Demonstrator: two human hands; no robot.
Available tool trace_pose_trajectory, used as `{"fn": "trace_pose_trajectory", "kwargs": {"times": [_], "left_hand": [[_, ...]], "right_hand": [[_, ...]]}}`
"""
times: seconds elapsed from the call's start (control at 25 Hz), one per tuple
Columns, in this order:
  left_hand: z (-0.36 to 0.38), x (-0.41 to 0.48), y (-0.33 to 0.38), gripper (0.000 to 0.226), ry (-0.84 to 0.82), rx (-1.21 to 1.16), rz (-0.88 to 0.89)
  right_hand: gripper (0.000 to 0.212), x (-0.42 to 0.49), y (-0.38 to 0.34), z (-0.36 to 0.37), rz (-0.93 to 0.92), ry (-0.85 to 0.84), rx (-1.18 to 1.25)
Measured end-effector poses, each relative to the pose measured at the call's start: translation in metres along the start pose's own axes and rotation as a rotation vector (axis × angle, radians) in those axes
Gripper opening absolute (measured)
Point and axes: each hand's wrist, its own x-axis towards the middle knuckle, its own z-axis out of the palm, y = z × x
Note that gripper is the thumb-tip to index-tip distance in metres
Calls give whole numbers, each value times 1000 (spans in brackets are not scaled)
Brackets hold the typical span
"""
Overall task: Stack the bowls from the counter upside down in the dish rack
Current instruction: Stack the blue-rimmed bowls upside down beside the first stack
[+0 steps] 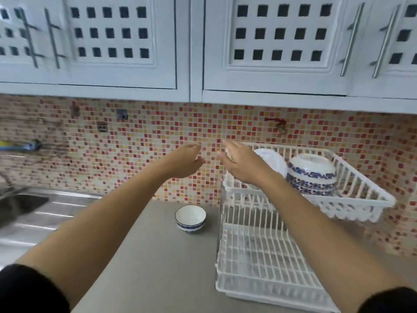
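Note:
One white bowl with a blue patterned band (pixel 190 219) stands upright on the grey counter, left of the white two-tier dish rack (pixel 266 256). In the rack's upper basket (pixel 365 199) a stack of blue-and-white bowls (pixel 312 175) rests upside down, with a white plate (pixel 272 162) standing to its left. My left hand (pixel 187 160) is raised in front of the tiled wall, fingers loosely apart and holding nothing. My right hand (pixel 241 162) hovers at the upper basket's left end, open and empty, covering part of the plate.
A steel sink and drainboard (pixel 45 211) lie at the left. White wall cupboards (pixel 203 41) hang overhead. The mosaic backsplash (pixel 135 143) carries wall fittings and a red tap (pixel 276 122). The rack's lower tier holds nothing.

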Motion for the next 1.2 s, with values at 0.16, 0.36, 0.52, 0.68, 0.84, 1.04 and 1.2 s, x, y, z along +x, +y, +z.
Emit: {"fn": "trace_pose_trajectory", "kwargs": {"times": [0.16, 0.36, 0.52, 0.68, 0.84, 1.04, 1.2], "left_hand": [[30, -38, -62, 56, -158, 20, -84], [107, -64, -113, 59, -318, -44, -175], [158, -61, -128, 57, -354, -120, -249], [213, -27, -158, 57, -379, -194, -343], [265, 21, -180, 50, -389, -275, -445], [331, 85, -196, 45, -440, -368, -518], [365, 113, -195, 53, -471, -434, -576]], "right_hand": [[63, 18, -59, 66, 61, -105, 33], [66, 38, -68, 161, 300, -289, 131], [65, 48, -46, 232, 520, -320, 146], [63, 65, -14, 297, 681, -315, 156], [60, 84, 16, 351, 853, -250, 233], [58, 107, 47, 397, 1045, -167, 224], [56, 115, 66, 429, 1136, -226, 205]]}}
